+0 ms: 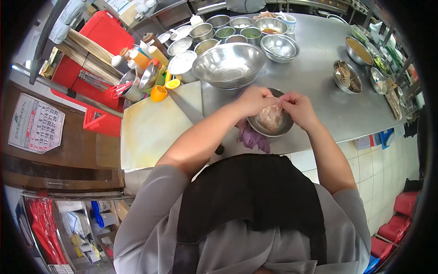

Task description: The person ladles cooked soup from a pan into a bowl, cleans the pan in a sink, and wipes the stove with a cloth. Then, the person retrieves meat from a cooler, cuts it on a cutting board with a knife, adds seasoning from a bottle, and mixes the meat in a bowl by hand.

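Note:
Both my hands meet over a small steel bowl (pixel 279 129) near the table's front edge. Inside it sits a pale pinkish, translucent bundle (pixel 270 117) that looks like a plastic bag with food in it. My left hand (pixel 254 101) pinches the bundle's top edge from the left. From the right, my right hand (pixel 296 108) pinches the same edge, its fingertips close to the left ones. A purple cloth (pixel 252 139) lies partly under the bowl. Left of it, a knife (pixel 186 107) rests across the white cutting board (pixel 148 132), partly hidden by my left forearm.
A large steel bowl (pixel 229 64) stands just beyond my hands, with stacked bowls (pixel 279 47) beside it. Cut orange fruit (pixel 159 93) and sauce bottles (pixel 139 58) crowd the board's far end. At right are a bowl of dark food (pixel 347 76) and a bowl of yellowish liquid (pixel 359 50).

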`<state>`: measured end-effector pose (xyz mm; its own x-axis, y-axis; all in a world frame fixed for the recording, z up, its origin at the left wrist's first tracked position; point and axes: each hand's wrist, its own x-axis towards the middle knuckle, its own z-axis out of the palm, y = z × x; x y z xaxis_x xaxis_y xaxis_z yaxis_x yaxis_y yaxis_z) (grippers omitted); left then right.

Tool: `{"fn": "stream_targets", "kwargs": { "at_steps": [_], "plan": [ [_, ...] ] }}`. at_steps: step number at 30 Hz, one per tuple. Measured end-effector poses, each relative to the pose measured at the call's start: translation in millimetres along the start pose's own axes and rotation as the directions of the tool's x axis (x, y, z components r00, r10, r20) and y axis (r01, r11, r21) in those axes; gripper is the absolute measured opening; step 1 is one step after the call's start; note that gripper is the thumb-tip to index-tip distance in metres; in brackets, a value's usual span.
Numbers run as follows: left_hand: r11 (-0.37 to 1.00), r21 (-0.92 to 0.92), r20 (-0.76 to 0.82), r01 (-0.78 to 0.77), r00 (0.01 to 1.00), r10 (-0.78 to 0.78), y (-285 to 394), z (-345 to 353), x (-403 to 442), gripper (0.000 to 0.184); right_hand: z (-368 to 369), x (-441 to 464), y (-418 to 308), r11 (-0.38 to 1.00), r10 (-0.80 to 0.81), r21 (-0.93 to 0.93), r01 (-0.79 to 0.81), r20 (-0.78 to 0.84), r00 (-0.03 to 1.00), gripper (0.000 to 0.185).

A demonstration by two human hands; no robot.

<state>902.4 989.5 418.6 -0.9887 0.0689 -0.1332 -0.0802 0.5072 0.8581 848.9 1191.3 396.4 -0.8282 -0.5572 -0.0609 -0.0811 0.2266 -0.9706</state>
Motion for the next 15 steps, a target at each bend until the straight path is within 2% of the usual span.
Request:
{"fn": "stream_targets", "kwargs": {
  "at_steps": [5,8,11,13,15],
  "plan": [
    [0.994,-0.002,-0.137,0.105,0.985,-0.104,12,6,7,0.046,2,-7,-17,0.991,-0.091,0.096,0.092,-0.014,0.996,0.019],
    [0.982,-0.148,-0.148,0.118,0.979,-0.139,17,11,6,0.049,2,-12,-27,0.986,-0.092,-0.130,0.100,0.068,0.993,0.026],
    [1.000,-0.008,-0.177,0.025,0.984,-0.026,12,15,15,0.046,-1,-5,-13,0.948,-0.047,-0.308,0.074,0.091,0.995,0.030],
    [0.909,-0.386,-0.030,0.160,0.982,-0.185,30,14,1,0.043,-7,-6,-4,0.963,-0.041,-0.259,0.078,0.143,0.989,0.034],
    [0.860,-0.478,-0.074,0.177,0.968,-0.240,10,10,14,0.041,-7,-20,-4,0.987,-0.044,-0.143,0.067,0.156,0.987,0.037]
  ]
}}
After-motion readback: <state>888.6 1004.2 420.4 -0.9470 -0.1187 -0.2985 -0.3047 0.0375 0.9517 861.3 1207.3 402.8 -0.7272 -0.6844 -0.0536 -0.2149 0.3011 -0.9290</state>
